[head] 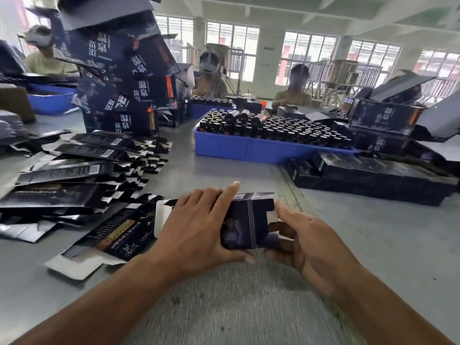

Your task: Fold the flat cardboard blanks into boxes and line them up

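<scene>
My left hand (196,225) grips the half-folded box (245,221) from its left side, thumb under the near edge and fingers curled over the top, forefinger stretched along the far edge. My right hand (302,241) holds the box's right end, fingers curled in under the open flaps, forefinger pointing at the white inner flap. The box sits low over the middle of the worktop (224,307), toward its near edge; I cannot tell whether it touches the surface.

Just left of it lies one flat blank (112,235), printed side up, partly under my left hand. Further left, a fanned heap of blanks (74,170) runs to the left edge. At the far left stands a leaning stack of made-up boxes (119,78). A blue tray (249,148) of dark bottles (286,130) sits mid-worktop at the back, with a row of boxes (373,175) lying beside it to the right.
</scene>
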